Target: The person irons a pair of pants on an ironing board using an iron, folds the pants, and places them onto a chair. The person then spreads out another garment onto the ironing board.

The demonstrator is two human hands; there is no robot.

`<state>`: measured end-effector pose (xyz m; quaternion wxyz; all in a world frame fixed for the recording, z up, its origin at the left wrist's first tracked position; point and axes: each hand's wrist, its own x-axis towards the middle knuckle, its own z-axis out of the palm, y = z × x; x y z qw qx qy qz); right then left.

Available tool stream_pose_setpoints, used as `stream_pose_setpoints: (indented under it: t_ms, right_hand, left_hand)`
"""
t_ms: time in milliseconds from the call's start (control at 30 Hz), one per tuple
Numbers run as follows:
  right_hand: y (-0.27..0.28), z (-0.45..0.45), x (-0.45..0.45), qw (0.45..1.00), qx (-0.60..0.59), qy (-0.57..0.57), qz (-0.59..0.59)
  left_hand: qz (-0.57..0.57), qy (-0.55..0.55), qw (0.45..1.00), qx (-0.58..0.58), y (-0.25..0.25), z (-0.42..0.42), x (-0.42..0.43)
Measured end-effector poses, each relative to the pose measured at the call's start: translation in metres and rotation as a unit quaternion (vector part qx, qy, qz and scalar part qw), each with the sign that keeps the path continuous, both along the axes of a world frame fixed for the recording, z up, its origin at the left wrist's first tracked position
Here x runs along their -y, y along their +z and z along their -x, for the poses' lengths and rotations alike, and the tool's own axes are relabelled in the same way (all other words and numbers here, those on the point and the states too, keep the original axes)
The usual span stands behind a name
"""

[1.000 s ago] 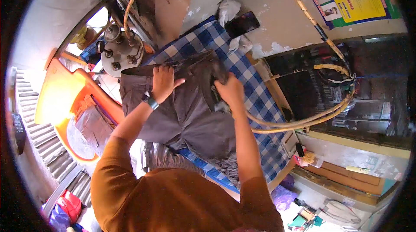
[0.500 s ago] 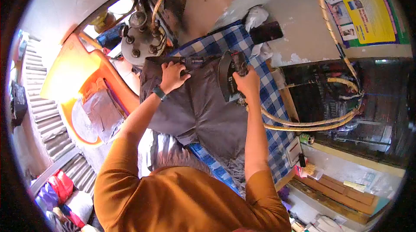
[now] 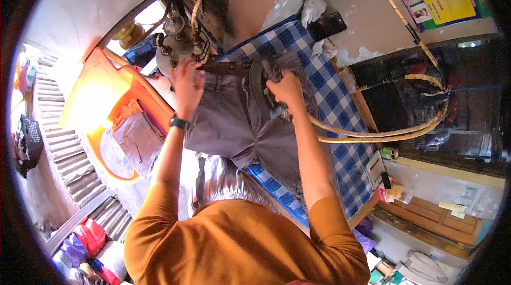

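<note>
Dark grey trousers [image 3: 226,120] lie spread over a blue-and-white checked cloth [image 3: 340,98]. My right hand [image 3: 287,90] is wrapped round the handle of an iron [image 3: 261,85], which rests on the upper right part of the trousers near the waistband. A hose runs from the iron past my right wrist. My left hand [image 3: 186,87], slightly blurred, is at the left edge of the waistband with its fingers apart, and nothing shows in it. A dark watch is on my left wrist.
A metal boiler [image 3: 173,50] with knobs stands beyond my left hand. An orange chair [image 3: 101,98] holding folded cloth is at the left. A phone [image 3: 327,26] lies past the checked cloth. Wrapped hoses [image 3: 394,135] loop at the right.
My left hand has lifted off the trousers and moved left to their edge. The iron has shifted a little towards the waistband's middle. The trousers' left waistband edge looks less spread.
</note>
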<state>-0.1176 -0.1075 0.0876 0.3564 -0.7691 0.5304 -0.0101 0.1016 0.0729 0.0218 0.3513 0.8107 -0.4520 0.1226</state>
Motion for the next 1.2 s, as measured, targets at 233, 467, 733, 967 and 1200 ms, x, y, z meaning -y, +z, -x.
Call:
stream_pose_setpoints:
  t_ms: [233,467,733,967,1200]
  right_hand:
    - [-0.003,0.011,-0.103,0.992,-0.050,0.113,-0.040]
    - [0.015,0.090,-0.077,0.995,-0.088,0.013,0.047]
    - [-0.011,0.220,0.017,0.985,-0.122,-0.045,-0.109]
    - [-0.009,0.174,-0.155,0.989,-0.046,0.143,0.012]
    - [0.010,0.197,-0.184,0.988,-0.118,0.103,-0.012]
  left_hand:
    - [-0.013,0.048,0.995,-0.091,-0.039,-0.025,-0.070]
    - [-0.010,0.101,0.978,-0.183,-0.055,0.002,-0.128]
    - [-0.080,0.157,0.965,-0.196,-0.080,0.036,-0.214]
    - [-0.071,0.089,0.955,-0.272,-0.062,0.103,-0.187]
    - [-0.051,0.095,0.961,-0.253,-0.043,0.136,-0.201]
